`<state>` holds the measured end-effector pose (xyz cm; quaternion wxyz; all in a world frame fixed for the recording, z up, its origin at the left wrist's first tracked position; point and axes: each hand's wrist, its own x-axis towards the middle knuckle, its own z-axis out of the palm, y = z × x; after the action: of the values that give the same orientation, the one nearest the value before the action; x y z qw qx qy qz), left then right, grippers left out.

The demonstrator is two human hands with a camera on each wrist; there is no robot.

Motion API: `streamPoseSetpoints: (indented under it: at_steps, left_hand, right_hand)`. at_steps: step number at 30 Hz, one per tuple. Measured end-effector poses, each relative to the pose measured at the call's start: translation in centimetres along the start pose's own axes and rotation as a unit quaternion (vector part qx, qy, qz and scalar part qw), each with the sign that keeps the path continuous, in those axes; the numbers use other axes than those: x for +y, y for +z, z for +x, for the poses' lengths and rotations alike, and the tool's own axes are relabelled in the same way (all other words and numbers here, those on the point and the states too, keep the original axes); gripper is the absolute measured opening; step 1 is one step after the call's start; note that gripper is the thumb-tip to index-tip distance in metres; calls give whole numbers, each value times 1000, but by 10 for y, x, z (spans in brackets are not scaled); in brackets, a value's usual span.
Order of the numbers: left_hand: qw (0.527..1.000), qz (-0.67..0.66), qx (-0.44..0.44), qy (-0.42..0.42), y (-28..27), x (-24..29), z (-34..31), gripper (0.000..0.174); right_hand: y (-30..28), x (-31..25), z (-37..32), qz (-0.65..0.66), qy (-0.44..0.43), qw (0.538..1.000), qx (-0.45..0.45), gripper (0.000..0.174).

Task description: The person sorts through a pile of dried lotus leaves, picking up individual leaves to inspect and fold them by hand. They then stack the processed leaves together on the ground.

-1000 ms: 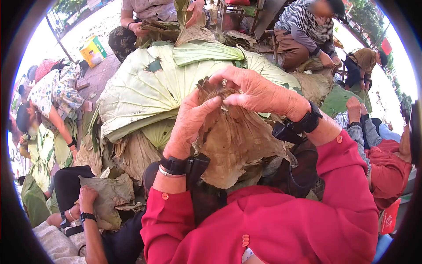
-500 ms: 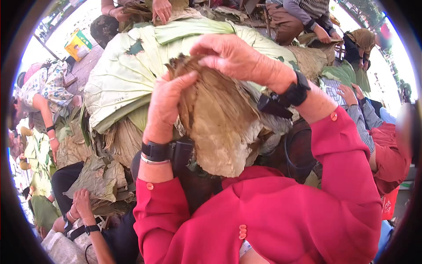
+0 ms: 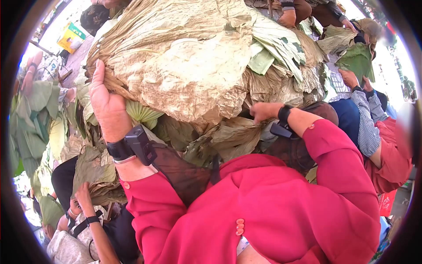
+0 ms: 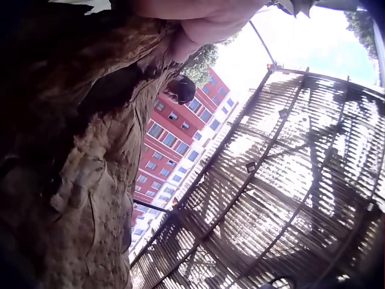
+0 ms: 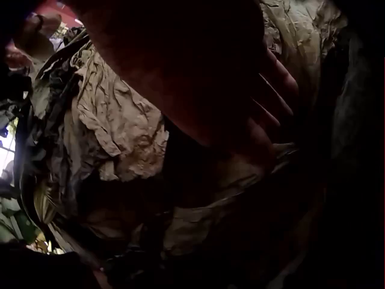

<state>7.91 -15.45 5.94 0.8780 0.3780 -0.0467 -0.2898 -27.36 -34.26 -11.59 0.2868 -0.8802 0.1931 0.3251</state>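
Observation:
A large dried, wrinkled tan leaf [image 3: 198,66] lies spread over the leaf heap in the head view. My left hand [image 3: 109,108] holds it at its left edge, thumb up along the edge, the other fingers hidden. In the left wrist view the left hand [image 4: 207,21] shows at the top, against the brown leaf [image 4: 96,174]. My right hand [image 3: 266,111] reaches down at the leaf's lower right, near loose dried leaves [image 3: 235,138] over my lap. The right wrist view is dark; there the right hand's fingers [image 5: 280,84] lie loosely bent, near a leaf.
Pale green leaves [image 3: 281,46] stick out on the heap's right. Other people's hands [image 3: 349,79] work with leaves around it. Another person's arm [image 3: 94,220] is at lower left beside dried leaves [image 3: 94,169]. A yellow and green box [image 3: 71,38] stands at upper left.
Both hands held a dried leaf's bunched end together earlier. Now they are apart, and a broad tan leaf covers the pale green ones. The right hand has moved down and right, the left hand left.

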Motion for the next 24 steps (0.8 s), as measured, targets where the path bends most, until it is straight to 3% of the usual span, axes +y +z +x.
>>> streamPoseSetpoints:
  at_steps: [2, 4, 6, 10, 12, 15, 17, 21, 24]
  left_hand:
    - [1000, -6, -12, -5, -3, -4, 5, 30]
    - [1000, -4, -18, 17, -1, -8, 4, 30]
    - [1000, -3, -7, 25, 5, -7, -2, 30]
    - [999, 6, 13, 41, -4, -5, 3, 31]
    - [999, -9, 5, 38, -4, -3, 2, 31]
    - [998, -3, 13, 58, 3, -1, -5, 32]
    - [998, -14, 5, 61, 4, -4, -5, 32]
    - [999, -26, -4, 38, 11, -8, -14, 32]
    - [999, -17, -21, 34, 14, -10, -20, 30]
  right_hand:
    - [42, 10, 9, -145, 104, 982, -63, 28]
    - [72, 27, 27, -156, 100, 978, -92, 30]
    - [91, 29, 48, -105, 185, 972, -102, 34]
    - [56, 1, 33, -151, 98, 984, -6, 25]
    - [33, -3, 29, -90, 34, 992, 75, 28]
    - [-7, -19, 14, -79, 33, 991, 99, 33]
    - [-26, -23, 5, 13, -29, 988, 151, 37]
    - [-75, -58, -41, 120, -25, 989, 85, 46]
    - [-92, -63, -68, 185, -41, 977, 99, 52]
